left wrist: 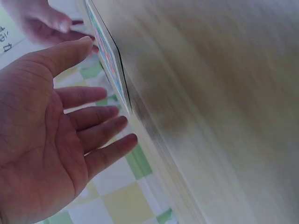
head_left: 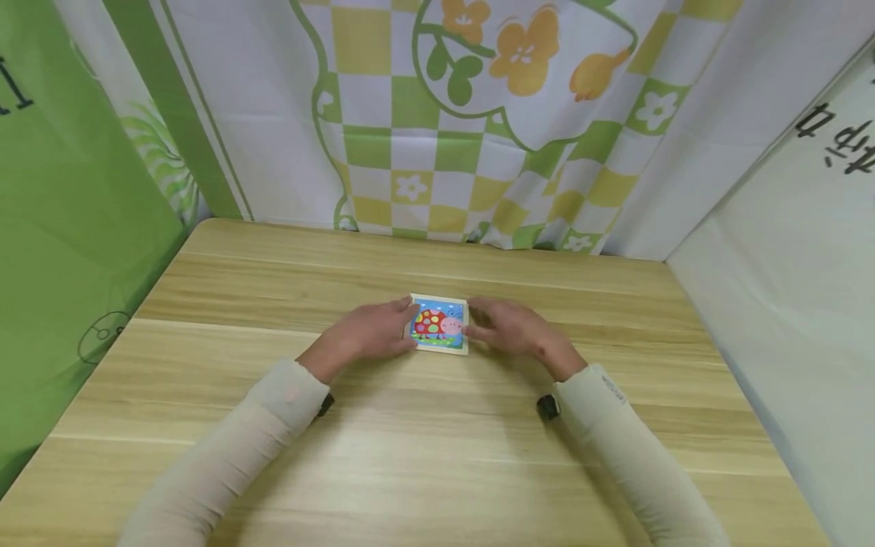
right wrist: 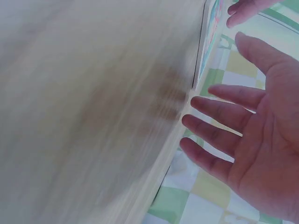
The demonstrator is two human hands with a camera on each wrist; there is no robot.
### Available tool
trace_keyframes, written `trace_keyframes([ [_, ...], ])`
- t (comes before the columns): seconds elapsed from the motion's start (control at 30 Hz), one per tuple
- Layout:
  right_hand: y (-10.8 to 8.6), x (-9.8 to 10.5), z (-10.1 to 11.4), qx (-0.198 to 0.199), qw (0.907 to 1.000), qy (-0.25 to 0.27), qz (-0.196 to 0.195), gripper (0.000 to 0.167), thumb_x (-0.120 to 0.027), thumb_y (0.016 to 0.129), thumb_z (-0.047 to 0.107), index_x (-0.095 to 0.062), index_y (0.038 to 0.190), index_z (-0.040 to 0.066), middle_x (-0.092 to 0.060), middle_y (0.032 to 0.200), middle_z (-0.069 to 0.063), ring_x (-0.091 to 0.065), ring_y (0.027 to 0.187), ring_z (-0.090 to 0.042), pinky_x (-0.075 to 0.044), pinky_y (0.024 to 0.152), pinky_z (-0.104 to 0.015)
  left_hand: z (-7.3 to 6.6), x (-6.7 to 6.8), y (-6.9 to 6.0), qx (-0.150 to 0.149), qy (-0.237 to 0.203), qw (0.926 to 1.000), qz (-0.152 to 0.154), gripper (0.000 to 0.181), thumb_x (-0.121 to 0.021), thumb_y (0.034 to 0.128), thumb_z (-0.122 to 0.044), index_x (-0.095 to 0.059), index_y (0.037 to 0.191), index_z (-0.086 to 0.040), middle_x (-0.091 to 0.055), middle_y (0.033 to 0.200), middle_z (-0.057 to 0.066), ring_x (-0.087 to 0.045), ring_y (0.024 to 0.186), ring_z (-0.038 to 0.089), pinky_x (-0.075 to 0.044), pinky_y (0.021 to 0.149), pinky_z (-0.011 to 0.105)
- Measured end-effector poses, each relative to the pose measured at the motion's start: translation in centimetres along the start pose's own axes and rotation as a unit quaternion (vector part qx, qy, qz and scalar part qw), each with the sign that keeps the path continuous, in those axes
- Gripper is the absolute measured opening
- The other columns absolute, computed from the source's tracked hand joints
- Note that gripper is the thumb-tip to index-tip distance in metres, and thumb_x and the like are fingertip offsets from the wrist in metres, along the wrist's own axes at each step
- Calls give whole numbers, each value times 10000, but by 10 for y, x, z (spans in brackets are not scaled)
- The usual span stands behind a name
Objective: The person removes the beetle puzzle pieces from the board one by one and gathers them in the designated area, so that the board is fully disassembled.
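Observation:
A small square board [head_left: 438,324] with a pale rim and a red spotted ladybug picture on blue lies flat on the wooden table [head_left: 424,425]. At its left side is my left hand [head_left: 379,330], the thumb over the near edge area and the fingers stretched out. My right hand [head_left: 511,328] flanks the right side with its fingers extended. In the left wrist view the left palm [left wrist: 42,135] shows spread, holding nothing, beside the thin board [left wrist: 108,53]. The right palm [right wrist: 261,144] looks the same in the right wrist view. Whether any fingertip touches the board I cannot tell.
A checked green, yellow and white curtain [head_left: 437,152] hangs behind the table's far edge. Green cloth [head_left: 61,228] hangs at the left and a white panel with dark writing [head_left: 786,251] at the right. Small black devices [head_left: 548,408] sit under the sleeves.

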State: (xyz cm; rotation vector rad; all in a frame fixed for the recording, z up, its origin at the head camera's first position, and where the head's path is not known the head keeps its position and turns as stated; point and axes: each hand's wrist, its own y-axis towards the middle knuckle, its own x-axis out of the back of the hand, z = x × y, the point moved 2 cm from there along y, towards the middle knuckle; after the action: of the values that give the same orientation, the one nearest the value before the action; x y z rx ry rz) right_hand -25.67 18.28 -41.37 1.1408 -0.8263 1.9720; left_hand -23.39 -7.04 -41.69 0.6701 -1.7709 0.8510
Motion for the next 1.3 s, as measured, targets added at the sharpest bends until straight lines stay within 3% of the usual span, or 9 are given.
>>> trace_keyframes([
  [0.23, 16, 4, 4, 633, 9968, -114, -479, 454, -671, 1014, 177, -585, 1418, -13, -641, 1352, -176, -592, 1256, -343, -445, 1076, -508, -20, -9, 7, -984, 150, 9950, -115, 602, -568, 1074, -283, -370, 1597, -62, -306, 1652, 135, -284, 1514, 287, -278, 1201, 483],
  [0.37, 30, 5, 4, 879, 9950, 175, -437, 360, -636, 1022, 89, -631, 1366, -16, -657, 1314, -159, -625, 1181, -313, -490, 1022, -481, -20, -11, 7, -1232, -24, 9923, -127, 568, -547, 1082, -189, -360, 1608, -88, -285, 1663, 115, -260, 1521, 295, -300, 1192, 463],
  [0.6, 55, 10, 4, 751, 9934, 863, -2, 298, -569, 1063, 86, -672, 1337, 31, -695, 1193, -110, -639, 1101, -253, -519, 961, -432, -30, -14, 12, -1160, 119, 9931, 100, 561, -464, 1088, -51, -327, 1626, -125, -229, 1684, 95, -202, 1535, 311, -285, 1199, 440],
  [0.8, 68, 11, 4, 765, 9935, 823, 176, 301, -574, 1058, 73, -672, 1340, 30, -686, 1277, -117, -625, 1179, -268, -494, 1014, -438, -48, -20, 17, -933, 553, 9932, 427, 565, -425, 1088, -20, -292, 1631, -98, -178, 1690, 145, -159, 1546, 314, -214, 1225, 417],
  [1.03, 79, 10, 12, 1058, 9906, 731, 466, 295, -576, 1059, 88, -689, 1329, 53, -661, 1341, -103, -613, 1167, -232, -480, 1007, -421, -53, -16, 18, -876, 1260, 9879, 201, 551, -502, 1075, -37, -365, 1602, -125, -284, 1663, 124, -281, 1514, 300, -383, 1147, 417],
  [1.3, 85, 7, 17, 891, 9912, 660, 722, 280, -548, 1079, 118, -712, 1300, 68, -643, 1349, -104, -584, 1207, -227, -476, 1010, -414, -49, -15, 17, -893, 845, 9924, 64, 593, -585, 1034, -5, -425, 1579, -177, -331, 1631, 148, -548, 1305, 281, -556, 918, 388],
])
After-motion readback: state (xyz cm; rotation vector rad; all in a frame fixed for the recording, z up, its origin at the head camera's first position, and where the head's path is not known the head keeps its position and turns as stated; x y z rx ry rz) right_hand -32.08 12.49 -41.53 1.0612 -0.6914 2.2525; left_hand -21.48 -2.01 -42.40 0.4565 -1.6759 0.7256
